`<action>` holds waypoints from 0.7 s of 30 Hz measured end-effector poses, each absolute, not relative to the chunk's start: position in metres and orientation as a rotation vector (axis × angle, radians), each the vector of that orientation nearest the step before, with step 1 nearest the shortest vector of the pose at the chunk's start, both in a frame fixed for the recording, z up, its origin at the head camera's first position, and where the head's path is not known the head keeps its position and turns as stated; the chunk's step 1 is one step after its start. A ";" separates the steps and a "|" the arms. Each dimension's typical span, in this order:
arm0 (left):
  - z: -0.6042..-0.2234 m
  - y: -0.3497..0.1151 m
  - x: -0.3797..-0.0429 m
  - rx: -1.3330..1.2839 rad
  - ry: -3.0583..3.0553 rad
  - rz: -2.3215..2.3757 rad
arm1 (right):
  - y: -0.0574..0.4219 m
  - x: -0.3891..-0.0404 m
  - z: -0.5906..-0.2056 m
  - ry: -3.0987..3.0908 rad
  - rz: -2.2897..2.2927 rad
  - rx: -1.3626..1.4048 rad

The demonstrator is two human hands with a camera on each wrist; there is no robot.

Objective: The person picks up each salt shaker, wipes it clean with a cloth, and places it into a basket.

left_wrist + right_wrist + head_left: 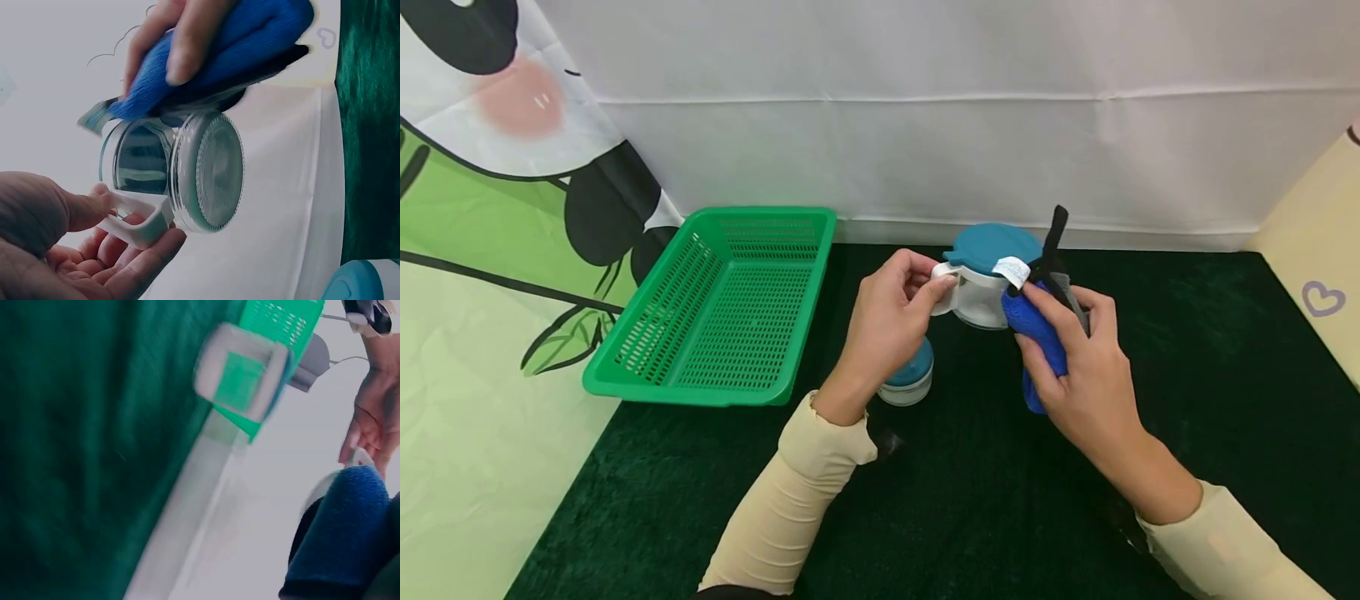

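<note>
My left hand (887,312) pinches the white handle (140,219) of a clear glass jar (144,156) with a blue lid (992,247). The jar is held up and, in the left wrist view, its ribbed round base faces the camera. A folded blue cloth (1036,329) with a grey side, black strap and white tag is gripped in my right hand (1086,367). In the left wrist view the cloth lies against the jar's side. Below my left wrist a second, blue-lidded jar (906,390) stands on the dark green tabletop, partly hidden by the wrist.
A green perforated basket (790,333) stands to the left on the dark green cloth (970,500). Behind the table hangs a white sheet (925,158), and a printed panda backdrop (475,333) covers the left side. A cream panel (1315,258) stands at the right.
</note>
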State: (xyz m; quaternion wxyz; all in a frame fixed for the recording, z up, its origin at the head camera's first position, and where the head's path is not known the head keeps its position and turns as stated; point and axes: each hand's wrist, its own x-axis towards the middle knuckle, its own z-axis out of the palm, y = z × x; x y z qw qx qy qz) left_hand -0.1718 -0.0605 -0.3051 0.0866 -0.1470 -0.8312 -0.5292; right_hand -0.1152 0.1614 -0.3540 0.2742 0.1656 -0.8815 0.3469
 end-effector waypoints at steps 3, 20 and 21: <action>-0.304 -0.063 -0.172 -0.456 -2.460 -1.631 | 0.164 -0.113 -0.366 -2.353 1.092 0.430; -0.308 -0.063 -0.172 -0.538 -2.495 -1.599 | 0.177 -0.123 -0.327 -2.223 1.641 0.412; -0.308 -0.064 -0.172 -0.536 -2.494 -1.592 | 0.175 -0.121 -0.329 -2.221 1.644 0.414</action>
